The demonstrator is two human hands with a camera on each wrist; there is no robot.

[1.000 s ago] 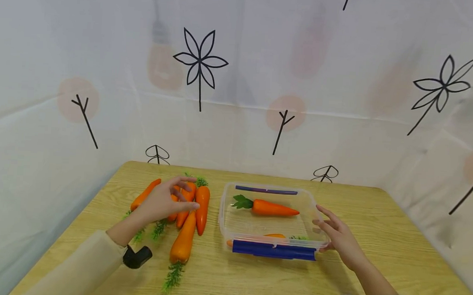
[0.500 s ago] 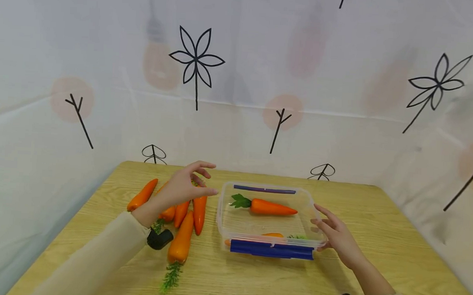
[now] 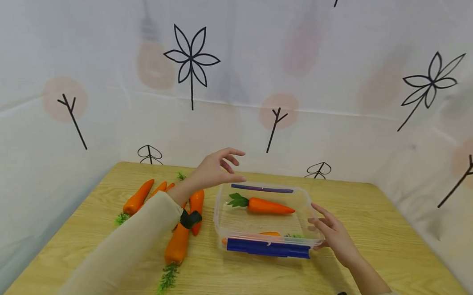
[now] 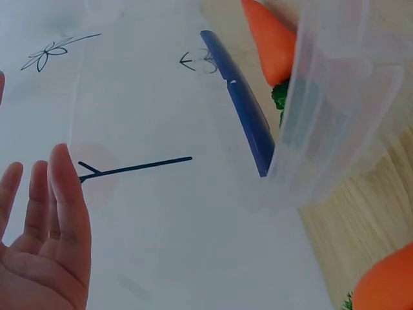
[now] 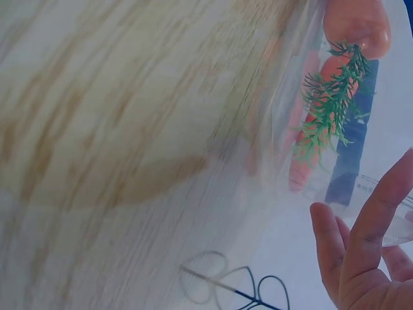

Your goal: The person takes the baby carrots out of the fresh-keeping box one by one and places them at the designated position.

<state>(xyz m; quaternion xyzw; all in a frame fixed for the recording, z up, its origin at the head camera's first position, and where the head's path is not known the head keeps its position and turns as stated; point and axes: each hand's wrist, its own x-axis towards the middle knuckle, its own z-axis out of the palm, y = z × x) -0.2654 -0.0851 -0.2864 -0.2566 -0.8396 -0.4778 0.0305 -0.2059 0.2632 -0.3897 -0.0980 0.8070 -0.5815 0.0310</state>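
Observation:
A clear plastic box [image 3: 260,248] with blue clips stands on the table. Inside it lie an orange toy carrot [image 3: 271,206] with broad green leaves and another carrot [image 3: 270,233], partly hidden behind the near wall. Above the box's far left corner, my left hand [image 3: 215,169] hovers with fingers spread and nothing in it. In the left wrist view that hand [image 4: 48,239] shows straight fingers. My right hand [image 3: 338,239] rests at the box's right end, its loosely bent fingers touching the wall. The right wrist view shows these fingers [image 5: 368,245] beside the clear plastic.
Left of the box several more toy carrots [image 3: 139,196] lie in a loose group, partly hidden by my left sleeve [image 3: 135,240]. One carrot [image 3: 177,244] points its green top toward me. A patterned white cloth [image 3: 232,76] hangs behind the wooden table [image 3: 253,282].
My left hand has moved right and up, from over the carrot group to the box's far left corner. The right hand stays at the box's right end. The view has shifted slightly.

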